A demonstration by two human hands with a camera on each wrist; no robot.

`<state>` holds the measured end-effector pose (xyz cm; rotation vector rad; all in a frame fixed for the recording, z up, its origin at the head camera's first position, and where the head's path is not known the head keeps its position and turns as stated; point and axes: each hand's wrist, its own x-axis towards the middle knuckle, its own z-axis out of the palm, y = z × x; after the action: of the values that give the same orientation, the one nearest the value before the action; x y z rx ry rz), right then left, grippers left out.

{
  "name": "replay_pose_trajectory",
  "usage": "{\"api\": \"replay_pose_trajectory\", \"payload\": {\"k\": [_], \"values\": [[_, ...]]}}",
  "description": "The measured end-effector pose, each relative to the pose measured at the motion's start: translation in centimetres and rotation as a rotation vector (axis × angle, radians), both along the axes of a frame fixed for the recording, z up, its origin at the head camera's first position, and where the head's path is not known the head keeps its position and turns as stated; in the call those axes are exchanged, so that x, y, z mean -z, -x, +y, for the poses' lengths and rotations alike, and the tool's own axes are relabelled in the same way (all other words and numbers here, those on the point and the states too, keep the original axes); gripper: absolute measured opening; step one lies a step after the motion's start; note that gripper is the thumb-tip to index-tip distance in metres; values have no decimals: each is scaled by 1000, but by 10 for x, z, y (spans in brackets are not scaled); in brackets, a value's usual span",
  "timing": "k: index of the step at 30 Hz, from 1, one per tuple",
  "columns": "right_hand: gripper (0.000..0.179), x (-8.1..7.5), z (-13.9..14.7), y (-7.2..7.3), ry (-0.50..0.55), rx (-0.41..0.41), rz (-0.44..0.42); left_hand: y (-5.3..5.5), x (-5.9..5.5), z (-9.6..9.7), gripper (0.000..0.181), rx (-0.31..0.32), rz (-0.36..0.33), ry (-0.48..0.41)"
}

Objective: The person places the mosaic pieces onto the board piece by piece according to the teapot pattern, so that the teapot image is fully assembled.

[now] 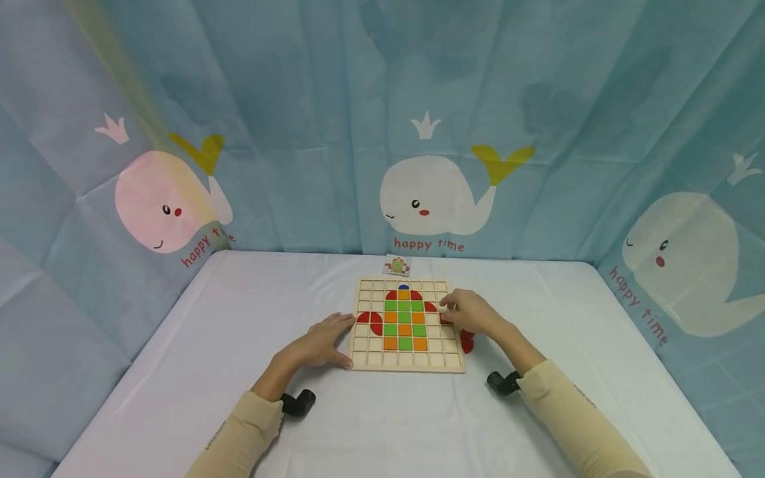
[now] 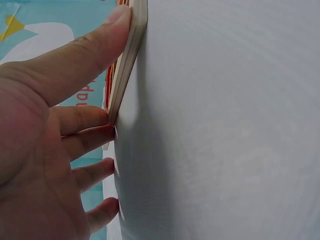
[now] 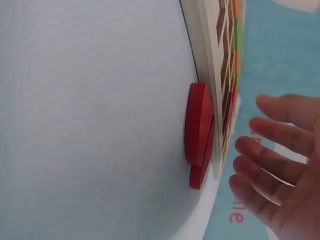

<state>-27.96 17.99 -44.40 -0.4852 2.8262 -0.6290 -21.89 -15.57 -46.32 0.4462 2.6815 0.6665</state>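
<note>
A wooden grid board [image 1: 412, 370] lies on the white table, with green and orange square tiles [image 1: 405, 325] in its middle. Around these sit red quarter-round tiles [image 1: 376, 324] and a small blue piece [image 1: 404, 287] at the top. My left hand [image 1: 324, 340] rests along the board's left edge, fingers straight, thumb at the near corner. Over the board's right side hovers my right hand [image 1: 473, 312], its fingers loosely bent with nothing between them in the right wrist view. A red tile [image 1: 445, 319] shows partly beneath it. Loose red pieces [image 3: 197, 130] lie stacked against the right edge.
A small picture card [image 1: 397, 265] with a coloured pattern lies behind the board. Black wrist-camera mounts [image 1: 299, 403] stick out from both sleeves. Blue curtains [image 1: 287, 166] printed with whales stand around the table's back and sides.
</note>
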Motion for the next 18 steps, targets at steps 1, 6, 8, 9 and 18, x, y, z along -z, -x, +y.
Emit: {"api": "replay_pose_trajectory", "payload": {"k": [1,6,8,9,18], "values": [[31,0,2,-1,4,-6,-3,0,0,0,97,2,0,-1],[31,3,11,-7,13,-45,44,-1,-2,-1,97,10,-2,-1],[30,3,14,-10,17,-58,65,-1,-3,0,97,10,-3,2],[30,3,16,-11,21,-58,69,-1,-2,0,96,9,-4,1],[29,3,26,-27,2,9,24,-1,-2,-1,96,8,0,5]]}}
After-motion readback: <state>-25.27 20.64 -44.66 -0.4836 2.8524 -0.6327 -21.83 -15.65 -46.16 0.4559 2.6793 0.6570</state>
